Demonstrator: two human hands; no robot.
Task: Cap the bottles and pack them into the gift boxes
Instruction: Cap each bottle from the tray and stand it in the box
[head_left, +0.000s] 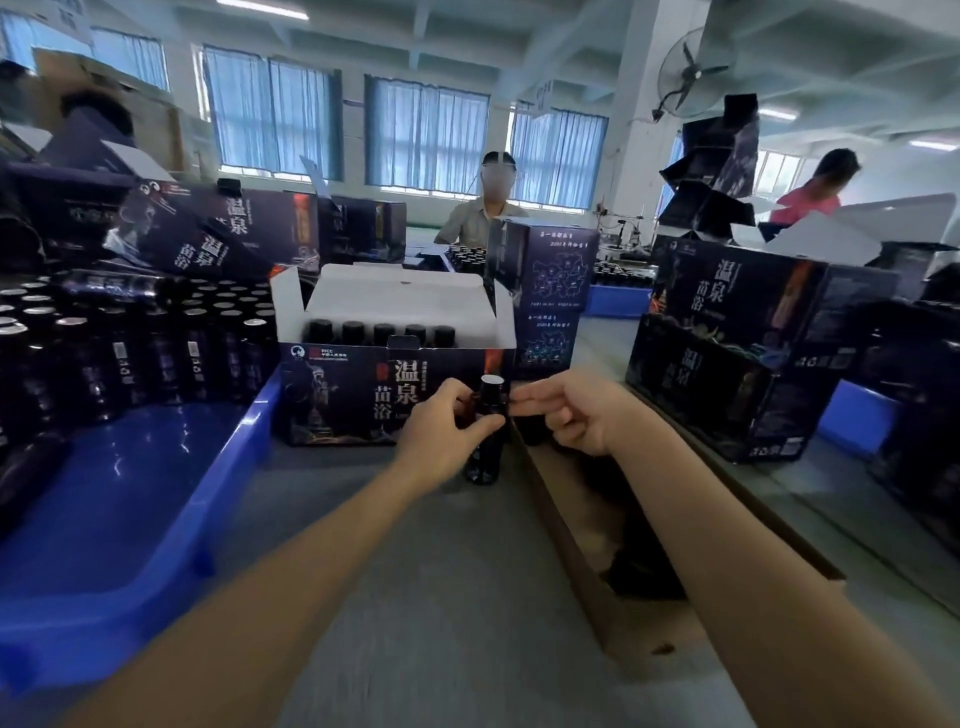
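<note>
Left hand (441, 434) and right hand (579, 415) are bare; both forearms (291, 561) bare as far as they show.

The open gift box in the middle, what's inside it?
Five black bottle caps stand in a row inside the open gift box. The box's front wall hides the bottle bodies and anything lower down.

L hand (441, 441) grips upright bottle (484, 460); R hand (576, 415) fingertips at its neck, gift box (337, 384) behind.

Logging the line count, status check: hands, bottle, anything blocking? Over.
Left hand grips small dark bottle upright; right hand pinches its black cap. Open dark printed gift box directly behind. Nothing blocking.
</note>
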